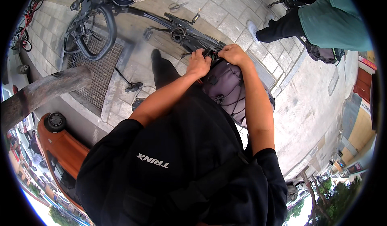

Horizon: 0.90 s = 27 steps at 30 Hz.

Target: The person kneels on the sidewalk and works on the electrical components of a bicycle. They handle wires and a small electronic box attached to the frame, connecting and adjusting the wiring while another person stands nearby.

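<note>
A grey-purple bag (221,84) with black elastic cords across its front is close by my body, below the frame of a black bicycle (177,33). My right hand (234,55) is closed on the bag's top edge, its fingertips pinched together. Beside it, my left hand (199,64) has its fingers curled at the other side of the top, where dark and reddish bits show. What the left fingers hold, if anything, is hidden. A small gap parts the two hands.
A tree trunk (48,91) leans across a metal grate (96,79) on the left. An orange car (66,147) is parked beyond the kerb. At the upper right, a person in a green top (334,22) is by another bicycle and a dark bag (322,52).
</note>
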Each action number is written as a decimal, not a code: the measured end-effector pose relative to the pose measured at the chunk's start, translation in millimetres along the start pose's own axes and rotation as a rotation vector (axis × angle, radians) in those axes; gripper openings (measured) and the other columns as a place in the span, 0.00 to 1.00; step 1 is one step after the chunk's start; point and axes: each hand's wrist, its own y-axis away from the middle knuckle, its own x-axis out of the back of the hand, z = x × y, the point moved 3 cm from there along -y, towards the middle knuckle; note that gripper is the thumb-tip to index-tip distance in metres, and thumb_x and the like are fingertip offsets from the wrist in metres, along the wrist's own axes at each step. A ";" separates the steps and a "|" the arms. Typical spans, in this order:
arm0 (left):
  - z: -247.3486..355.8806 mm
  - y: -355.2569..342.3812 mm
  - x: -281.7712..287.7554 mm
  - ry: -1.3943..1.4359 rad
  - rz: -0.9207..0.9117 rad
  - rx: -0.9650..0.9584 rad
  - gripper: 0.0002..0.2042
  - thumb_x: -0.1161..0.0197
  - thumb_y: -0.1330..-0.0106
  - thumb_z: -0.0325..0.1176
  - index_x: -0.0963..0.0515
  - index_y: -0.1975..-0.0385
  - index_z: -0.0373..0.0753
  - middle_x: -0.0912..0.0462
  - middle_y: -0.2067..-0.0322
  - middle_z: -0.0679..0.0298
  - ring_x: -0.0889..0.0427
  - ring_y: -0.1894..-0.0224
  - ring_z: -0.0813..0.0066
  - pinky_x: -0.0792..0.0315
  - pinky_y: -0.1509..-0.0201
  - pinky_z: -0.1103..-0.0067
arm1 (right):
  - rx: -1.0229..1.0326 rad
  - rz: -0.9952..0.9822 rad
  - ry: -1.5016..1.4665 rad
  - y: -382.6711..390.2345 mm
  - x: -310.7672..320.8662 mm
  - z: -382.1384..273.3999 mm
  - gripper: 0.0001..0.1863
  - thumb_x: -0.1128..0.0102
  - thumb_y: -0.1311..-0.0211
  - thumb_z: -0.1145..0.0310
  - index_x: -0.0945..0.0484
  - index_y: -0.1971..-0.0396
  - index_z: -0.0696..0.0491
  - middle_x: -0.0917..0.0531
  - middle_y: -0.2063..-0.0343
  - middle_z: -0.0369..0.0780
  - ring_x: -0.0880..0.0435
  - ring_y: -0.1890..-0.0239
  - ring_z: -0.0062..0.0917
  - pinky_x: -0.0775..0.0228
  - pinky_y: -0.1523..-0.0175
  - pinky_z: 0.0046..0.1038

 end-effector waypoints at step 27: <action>3.9 44.0 58.4 -0.322 -0.234 -0.222 0.43 0.26 0.39 0.33 0.42 0.23 0.44 0.28 0.36 0.48 0.22 0.35 0.44 0.23 0.35 0.59 | -0.012 -0.059 0.053 20.2 8.6 -31.1 0.21 0.30 0.41 0.53 0.09 0.58 0.55 0.09 0.57 0.50 0.11 0.50 0.43 0.21 0.42 0.38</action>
